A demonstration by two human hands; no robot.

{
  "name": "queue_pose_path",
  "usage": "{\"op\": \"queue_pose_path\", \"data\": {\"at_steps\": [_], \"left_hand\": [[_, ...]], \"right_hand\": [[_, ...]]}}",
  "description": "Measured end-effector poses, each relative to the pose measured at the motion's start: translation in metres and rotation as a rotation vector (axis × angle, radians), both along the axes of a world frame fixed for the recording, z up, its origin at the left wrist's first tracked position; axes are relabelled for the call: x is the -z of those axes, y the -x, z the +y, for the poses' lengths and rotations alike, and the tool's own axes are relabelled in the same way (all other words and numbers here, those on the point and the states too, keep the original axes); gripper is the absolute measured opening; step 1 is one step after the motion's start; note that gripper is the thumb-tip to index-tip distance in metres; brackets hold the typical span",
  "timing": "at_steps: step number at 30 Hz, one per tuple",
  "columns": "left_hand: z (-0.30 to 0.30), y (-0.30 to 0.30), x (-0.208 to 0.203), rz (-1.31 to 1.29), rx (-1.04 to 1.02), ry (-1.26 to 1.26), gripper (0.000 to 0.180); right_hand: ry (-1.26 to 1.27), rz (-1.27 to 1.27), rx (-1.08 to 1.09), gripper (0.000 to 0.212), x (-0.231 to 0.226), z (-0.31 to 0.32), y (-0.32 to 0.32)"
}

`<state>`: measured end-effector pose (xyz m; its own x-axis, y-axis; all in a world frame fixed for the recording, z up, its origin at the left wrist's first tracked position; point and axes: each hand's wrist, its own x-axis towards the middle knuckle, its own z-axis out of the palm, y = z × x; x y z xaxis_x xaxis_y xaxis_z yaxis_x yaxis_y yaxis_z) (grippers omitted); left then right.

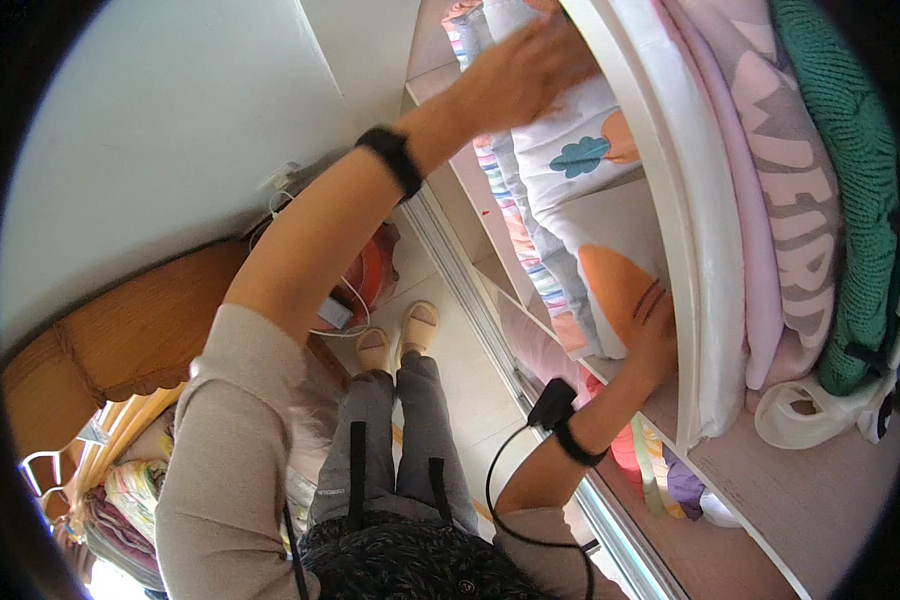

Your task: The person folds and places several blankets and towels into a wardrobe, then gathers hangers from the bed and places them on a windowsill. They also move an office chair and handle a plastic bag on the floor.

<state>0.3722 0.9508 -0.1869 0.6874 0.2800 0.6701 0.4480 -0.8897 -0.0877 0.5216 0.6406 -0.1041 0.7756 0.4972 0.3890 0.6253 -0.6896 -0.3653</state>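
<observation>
Head view: the folded bedding, white and grey with orange and teal prints, lies at the right, on a shelf behind a curved white board. A striped layer shows along its left side. The left hand is at the far end of the bedding, blurred and partly hidden by the board; whether it grips cannot be told. The right hand is at the near end, beside the orange print; its fingers are hidden, so its grip cannot be told either. A black band encircles the left wrist; a second band, with a small black box and cable beside it, encircles the right. To the right of the board, from left to right, stand a white folded cloth, a pink cloth, a lettered garment and a green knit.
</observation>
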Motion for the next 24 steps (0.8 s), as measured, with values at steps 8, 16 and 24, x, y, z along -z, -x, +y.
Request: {"op": "queue_pose_path", "data": {"at_steps": [8,16,24], "left_hand": [[-0.076,0.025,0.069,0.207,0.335,0.238,0.087],[-0.164,-0.013,0.052,0.064,0.414,0.715,0.122],[-0.133,-0.009,0.045,0.064,0.408,0.716,0.11]], "right_hand": [[-0.23,0.797,-0.357,0.059,0.066,-0.029,0.124],[-1.175,1.488,0.411,0.078,0.116,-0.026,0.06],[-0.966,0.921,-0.198,0.055,0.058,0.032,0.003]]}}
